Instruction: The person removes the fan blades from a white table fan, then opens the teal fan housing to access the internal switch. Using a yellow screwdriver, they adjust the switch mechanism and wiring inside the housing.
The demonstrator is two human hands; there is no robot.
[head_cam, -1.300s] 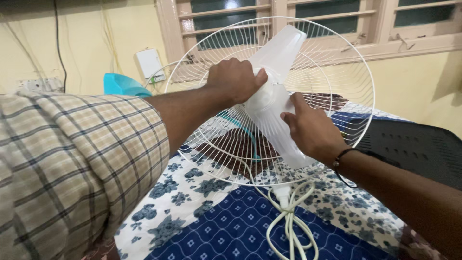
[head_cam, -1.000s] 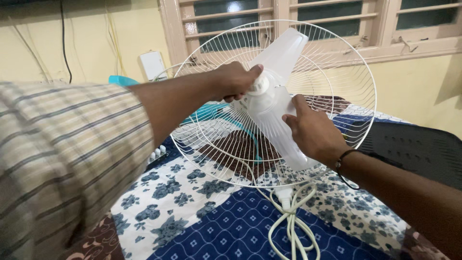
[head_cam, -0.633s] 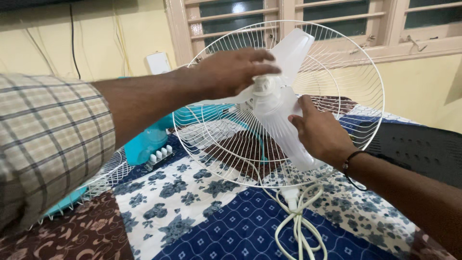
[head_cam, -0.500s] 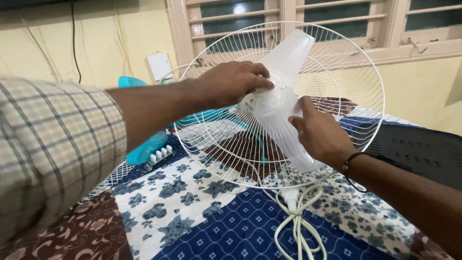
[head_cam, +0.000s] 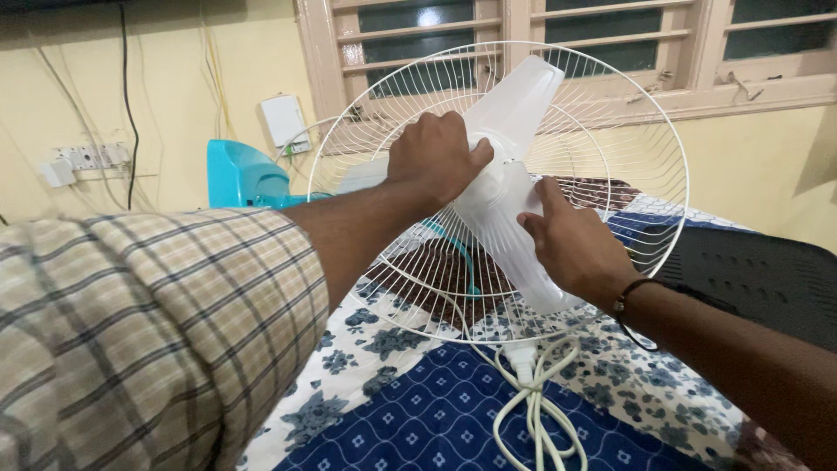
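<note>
In the middle of the frame, our left hand (head_cam: 436, 157) is gripping the white fan blade's hub (head_cam: 493, 187). Our right hand (head_cam: 571, 244) is holding a lower blade (head_cam: 523, 257); keeping it steady helps.

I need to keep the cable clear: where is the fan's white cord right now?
In the head view, the white cord lies coiled at lower centre on the blue patterned bedspread, just below the wire fan guard and the right hand.
</note>
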